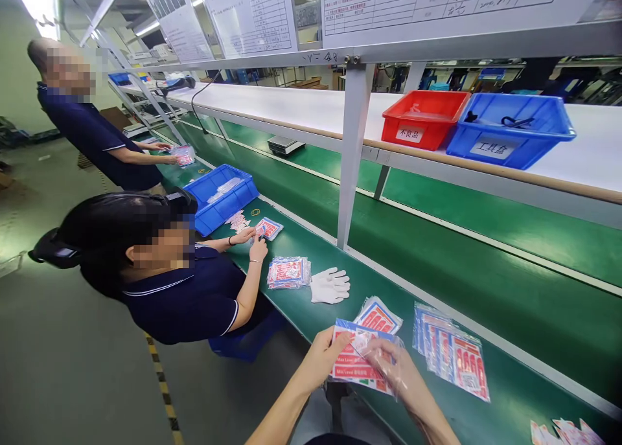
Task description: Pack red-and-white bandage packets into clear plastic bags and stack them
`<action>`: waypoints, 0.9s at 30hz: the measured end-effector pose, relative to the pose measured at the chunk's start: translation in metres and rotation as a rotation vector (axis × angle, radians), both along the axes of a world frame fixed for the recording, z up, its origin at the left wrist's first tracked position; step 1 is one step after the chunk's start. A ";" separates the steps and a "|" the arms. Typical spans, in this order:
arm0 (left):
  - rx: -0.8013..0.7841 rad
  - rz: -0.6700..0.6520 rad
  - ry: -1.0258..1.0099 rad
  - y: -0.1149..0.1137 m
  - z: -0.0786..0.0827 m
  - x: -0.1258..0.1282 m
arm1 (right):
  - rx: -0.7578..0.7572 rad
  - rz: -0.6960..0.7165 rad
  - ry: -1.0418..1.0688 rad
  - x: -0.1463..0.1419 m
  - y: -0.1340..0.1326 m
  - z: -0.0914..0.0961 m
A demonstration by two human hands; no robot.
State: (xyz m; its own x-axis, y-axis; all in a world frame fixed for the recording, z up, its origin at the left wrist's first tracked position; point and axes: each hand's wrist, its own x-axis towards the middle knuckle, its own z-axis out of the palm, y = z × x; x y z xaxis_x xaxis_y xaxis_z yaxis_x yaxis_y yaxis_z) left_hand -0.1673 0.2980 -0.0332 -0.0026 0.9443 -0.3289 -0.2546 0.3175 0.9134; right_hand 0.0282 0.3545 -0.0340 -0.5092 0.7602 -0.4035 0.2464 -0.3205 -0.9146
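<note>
My left hand (323, 355) pinches the left edge of a red, white and blue printed card (350, 361) over the near edge of the green bench. My right hand (396, 370) is closed on a clear plastic bag (383, 361) that lies over the card's right side. Just behind the card lies a small stack of similar cards (378, 315). A fanned row of bagged cards (451, 357) lies to the right.
White gloves (330, 285) and another card stack (288, 272) lie to the left. A seated person handles cards beside a blue bin (221, 195); another person stands further back. A red bin (424, 118) and a blue bin (508, 129) sit on the upper shelf.
</note>
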 end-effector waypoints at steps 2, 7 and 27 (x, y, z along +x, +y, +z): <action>-0.016 -0.017 -0.109 0.001 0.000 0.001 | 0.014 0.023 -0.006 0.005 0.002 0.004; -0.098 -0.063 -0.254 0.003 -0.007 0.002 | 0.052 0.141 -0.030 0.015 0.007 0.023; -0.351 0.157 -0.326 0.014 -0.032 0.009 | 0.139 -1.022 -0.489 0.266 -0.018 -0.084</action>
State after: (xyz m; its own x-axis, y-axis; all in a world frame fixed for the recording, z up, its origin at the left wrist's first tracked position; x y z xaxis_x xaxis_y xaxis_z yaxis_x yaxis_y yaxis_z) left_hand -0.1583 0.3115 -0.0650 0.0203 0.7732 -0.6339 -0.5782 0.5263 0.6234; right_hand 0.2943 0.3362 -0.1183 0.5622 0.7823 -0.2683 0.2681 -0.4793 -0.8357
